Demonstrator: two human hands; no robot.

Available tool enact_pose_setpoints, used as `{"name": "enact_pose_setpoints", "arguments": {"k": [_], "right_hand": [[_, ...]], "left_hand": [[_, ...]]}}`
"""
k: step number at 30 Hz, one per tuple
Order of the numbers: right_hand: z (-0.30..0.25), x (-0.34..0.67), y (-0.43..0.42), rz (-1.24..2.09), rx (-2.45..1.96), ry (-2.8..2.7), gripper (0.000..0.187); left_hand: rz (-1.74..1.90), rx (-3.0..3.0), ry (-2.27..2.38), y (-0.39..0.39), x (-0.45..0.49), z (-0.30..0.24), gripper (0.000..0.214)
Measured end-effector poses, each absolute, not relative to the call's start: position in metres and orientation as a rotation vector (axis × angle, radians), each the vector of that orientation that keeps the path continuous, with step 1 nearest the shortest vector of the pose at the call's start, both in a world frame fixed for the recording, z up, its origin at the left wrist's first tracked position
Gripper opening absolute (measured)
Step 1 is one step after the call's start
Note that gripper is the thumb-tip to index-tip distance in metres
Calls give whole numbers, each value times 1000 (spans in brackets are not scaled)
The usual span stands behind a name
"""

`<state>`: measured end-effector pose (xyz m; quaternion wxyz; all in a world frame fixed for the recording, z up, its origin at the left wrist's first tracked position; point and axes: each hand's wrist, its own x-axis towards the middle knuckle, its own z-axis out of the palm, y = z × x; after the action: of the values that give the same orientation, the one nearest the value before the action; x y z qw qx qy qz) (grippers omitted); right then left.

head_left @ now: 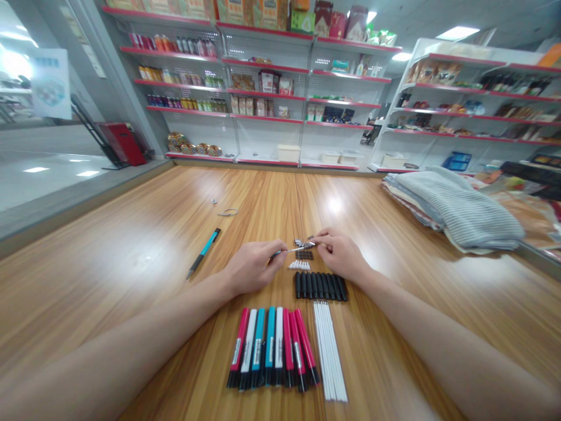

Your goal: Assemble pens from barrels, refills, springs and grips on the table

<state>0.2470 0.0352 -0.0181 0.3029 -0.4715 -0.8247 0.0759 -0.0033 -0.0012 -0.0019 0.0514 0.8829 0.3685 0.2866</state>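
Note:
A thin white pen refill points right from my left hand, whose fingers are closed on it; a dark bluish piece shows at the fingertips. My right hand has its fingers pinched at the small silver pen parts, and one of these seems to be between the fingertips. Just nearer lie rows of small dark springs, white pointed pieces and black rubber grips. Red, white and blue pen barrels lie side by side in front, with white refills to their right.
An assembled blue and black pen lies left of my hands. Beyond it are a wire loop and a tiny metal piece. Folded striped cloth sits at the right; stocked shelves stand behind the wooden table.

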Motion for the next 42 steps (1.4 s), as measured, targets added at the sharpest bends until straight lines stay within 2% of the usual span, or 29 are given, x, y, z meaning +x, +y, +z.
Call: {"name": "enact_pose_setpoints", "arguments": {"k": [12,21,30,42], "right_hand": [[-19,252,41,228,-1164,-2265,34],[-21,263,44,71,-1368,-2097,27],[-21,258,43,134,-1323,-2164,31],[-27,260,43,182,-1311,-2022,26]], "left_hand": [[865,2696,1128,0,-3,-4,18],[837,2683,1138,-1,-3,-2,20],[823,2691,1148,1,-3,-4,21],[784,2673,1160,0,-4,-4,21]]}}
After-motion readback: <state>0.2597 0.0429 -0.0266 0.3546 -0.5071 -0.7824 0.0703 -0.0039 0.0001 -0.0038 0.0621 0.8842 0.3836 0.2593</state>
